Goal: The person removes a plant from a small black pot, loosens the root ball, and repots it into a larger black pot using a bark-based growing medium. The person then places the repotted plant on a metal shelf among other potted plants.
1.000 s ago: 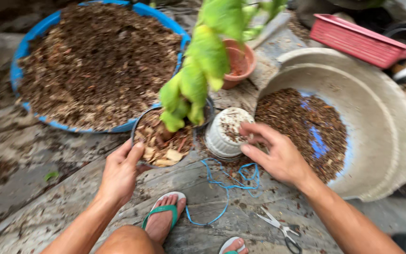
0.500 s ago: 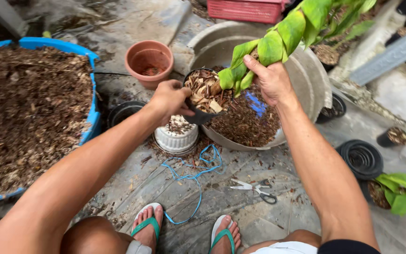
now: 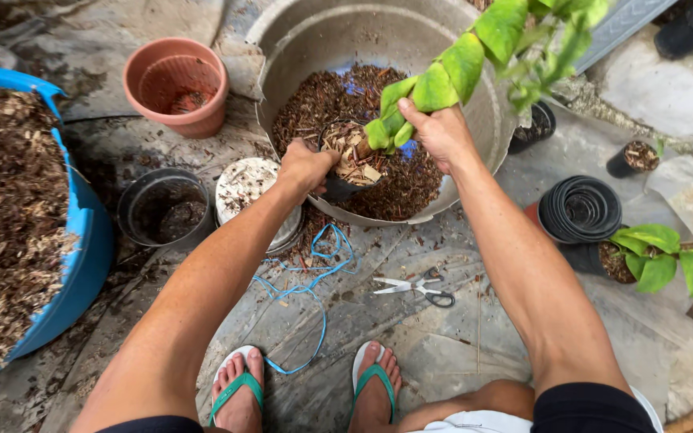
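Head view: wet concrete ground, littered with bark chips. I see both arms stretched forward over a grey basin [image 3: 475, 152] of brown mulch. Left hand [image 3: 305, 166] is curled closed on the rim of a small black pot [image 3: 345, 170], tilted inside the basin. Right hand [image 3: 440, 132] is closed around the stem of a green-leaved plant [image 3: 451, 68] standing in that pot. Scissors [image 3: 415, 287] lie near my feet.

Both bare arms stretch forward, elbows nearly straight. The left hand [image 3: 305, 167] is curled shut, knuckles up; the right hand [image 3: 441, 132] is closed in a grip, wrist slightly bent inward
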